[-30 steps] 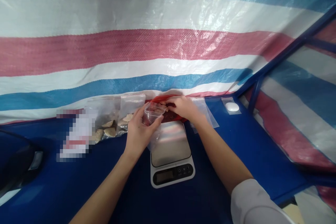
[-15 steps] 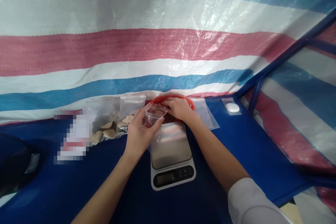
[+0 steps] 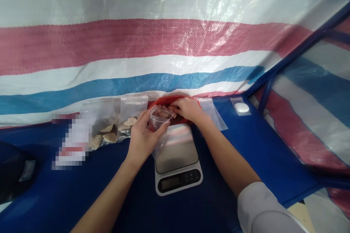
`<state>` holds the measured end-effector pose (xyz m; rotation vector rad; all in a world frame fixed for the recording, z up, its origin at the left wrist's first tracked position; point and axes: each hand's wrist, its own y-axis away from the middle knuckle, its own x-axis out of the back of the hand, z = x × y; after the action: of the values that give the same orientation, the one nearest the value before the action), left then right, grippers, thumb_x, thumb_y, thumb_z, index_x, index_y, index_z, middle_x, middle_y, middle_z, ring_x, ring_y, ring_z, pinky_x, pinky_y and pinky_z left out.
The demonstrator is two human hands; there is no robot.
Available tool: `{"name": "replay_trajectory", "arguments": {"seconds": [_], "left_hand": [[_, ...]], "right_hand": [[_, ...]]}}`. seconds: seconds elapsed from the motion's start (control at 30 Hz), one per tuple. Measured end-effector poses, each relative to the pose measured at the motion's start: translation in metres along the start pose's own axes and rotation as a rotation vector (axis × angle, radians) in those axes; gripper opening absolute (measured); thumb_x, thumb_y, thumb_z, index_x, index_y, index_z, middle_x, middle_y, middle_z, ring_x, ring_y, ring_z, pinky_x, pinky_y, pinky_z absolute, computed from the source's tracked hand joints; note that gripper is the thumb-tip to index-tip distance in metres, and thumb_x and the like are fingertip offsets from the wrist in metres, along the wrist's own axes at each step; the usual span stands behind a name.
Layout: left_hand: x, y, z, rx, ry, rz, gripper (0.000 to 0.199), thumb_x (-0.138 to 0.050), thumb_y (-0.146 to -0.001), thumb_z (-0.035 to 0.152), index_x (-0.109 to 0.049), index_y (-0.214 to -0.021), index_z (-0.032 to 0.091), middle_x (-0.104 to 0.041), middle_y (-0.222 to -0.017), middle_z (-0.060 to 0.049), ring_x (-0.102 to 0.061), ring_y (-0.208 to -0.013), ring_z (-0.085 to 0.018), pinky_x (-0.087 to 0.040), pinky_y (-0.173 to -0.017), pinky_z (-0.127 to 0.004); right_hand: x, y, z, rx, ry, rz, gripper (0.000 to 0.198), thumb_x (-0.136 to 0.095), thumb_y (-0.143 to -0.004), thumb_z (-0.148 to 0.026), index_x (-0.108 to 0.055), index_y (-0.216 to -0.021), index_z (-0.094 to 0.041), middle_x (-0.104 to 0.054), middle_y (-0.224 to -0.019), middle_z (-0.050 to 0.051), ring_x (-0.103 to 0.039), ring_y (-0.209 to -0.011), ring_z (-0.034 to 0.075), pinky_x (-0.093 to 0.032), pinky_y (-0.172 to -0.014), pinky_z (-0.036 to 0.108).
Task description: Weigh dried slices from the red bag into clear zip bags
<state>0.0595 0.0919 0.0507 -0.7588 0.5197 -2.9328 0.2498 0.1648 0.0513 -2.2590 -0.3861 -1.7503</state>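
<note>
My left hand is closed on a clear zip bag, its mouth spread towards the right. The bag hangs over the left edge of a kitchen scale with a steel plate and dark display. Behind the scale sits a red container with brown pieces inside, partly hidden by my hands. My right hand reaches over it, fingers pinched on a small brown piece beside the bag's mouth. What kind of piece this is does not show clearly.
Left of my hands, filled clear bags hold pale brown chunks. Flat clear bags lie to the right, and beyond them a small bag with a white oval object. A striped tarp rises behind the blue table.
The view has shifted slightly. My right fingers have come up with a small brown piece at the bag's mouth. My left hand still holds the bag.
</note>
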Motion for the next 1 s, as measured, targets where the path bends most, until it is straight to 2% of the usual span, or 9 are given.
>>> {"name": "replay_trajectory", "arguments": {"seconds": [0.17, 0.27, 0.47, 0.57, 0.67, 0.83, 1.0], "left_hand": [[0.0, 0.0, -0.001, 0.014, 0.02, -0.017, 0.054, -0.076, -0.079, 0.044, -0.066, -0.127, 0.02, -0.07, -0.123, -0.009, -0.067, -0.113, -0.029, -0.055, -0.098, -0.044], [0.001, 0.0, 0.0, 0.021, 0.031, -0.027, 0.052, -0.076, -0.08, 0.042, -0.067, -0.126, 0.02, -0.07, -0.122, -0.009, -0.067, -0.111, -0.028, -0.056, -0.097, -0.044], [0.002, -0.001, 0.001, 0.009, 0.041, -0.033, 0.051, -0.076, -0.08, 0.043, -0.067, -0.125, 0.021, -0.07, -0.122, -0.009, -0.066, -0.113, -0.028, -0.056, -0.096, -0.043], [0.002, -0.001, 0.002, -0.003, 0.024, -0.072, 0.049, -0.076, -0.079, 0.042, -0.067, -0.124, 0.021, -0.07, -0.121, -0.009, -0.067, -0.111, -0.028, -0.057, -0.093, -0.043], [0.0, 0.0, 0.004, -0.018, 0.004, -0.109, 0.051, -0.076, -0.079, 0.042, -0.067, -0.124, 0.022, -0.069, -0.123, -0.01, -0.067, -0.11, -0.029, -0.059, -0.09, -0.042], [-0.001, 0.003, 0.007, -0.102, 0.013, -0.137, 0.057, -0.077, -0.078, 0.043, -0.065, -0.13, 0.022, -0.069, -0.126, -0.01, -0.066, -0.114, -0.029, -0.057, -0.096, -0.045], [0.0, 0.004, 0.006, -0.146, 0.0, -0.167, 0.06, -0.077, -0.078, 0.041, -0.063, -0.133, 0.022, -0.068, -0.127, -0.01, -0.067, -0.112, -0.028, -0.059, -0.091, -0.043]], "right_hand": [[-0.003, -0.001, 0.005, 0.002, -0.052, 0.042, 0.034, -0.052, -0.101, -0.042, -0.08, -0.105, -0.023, -0.078, -0.104, 0.009, -0.07, -0.094, 0.024, -0.046, -0.078, 0.032], [-0.001, 0.001, 0.011, 0.012, -0.165, 0.099, 0.031, -0.058, -0.098, -0.043, -0.08, -0.104, -0.023, -0.079, -0.101, 0.008, -0.07, -0.094, 0.024, -0.048, -0.08, 0.032], [0.021, 0.012, 0.02, 0.145, -0.64, 0.16, 0.021, -0.069, -0.091, -0.039, -0.082, -0.094, -0.023, -0.08, -0.095, 0.001, -0.072, -0.088, 0.018, -0.052, -0.083, 0.029], [0.038, 0.022, 0.016, 0.218, -0.852, 0.116, 0.025, -0.071, -0.088, -0.043, -0.082, -0.095, -0.022, -0.08, -0.095, 0.002, -0.072, -0.085, 0.017, -0.055, -0.085, 0.031], [0.054, 0.032, 0.007, 0.25, -0.964, 0.051, 0.028, -0.074, -0.085, -0.043, -0.081, -0.1, -0.02, -0.079, -0.096, 0.003, -0.071, -0.083, 0.017, -0.057, -0.082, 0.032], [0.068, 0.041, -0.011, 0.328, -0.88, -0.039, 0.023, -0.074, -0.085, -0.038, -0.081, -0.098, -0.02, -0.079, -0.095, 0.002, -0.07, -0.086, 0.018, -0.055, -0.08, 0.03], [0.069, 0.045, -0.025, 0.336, -0.676, -0.066, 0.018, -0.067, -0.089, -0.034, -0.082, -0.091, -0.023, -0.076, -0.083, -0.002, -0.066, -0.075, 0.015, -0.048, -0.07, 0.026]]}}
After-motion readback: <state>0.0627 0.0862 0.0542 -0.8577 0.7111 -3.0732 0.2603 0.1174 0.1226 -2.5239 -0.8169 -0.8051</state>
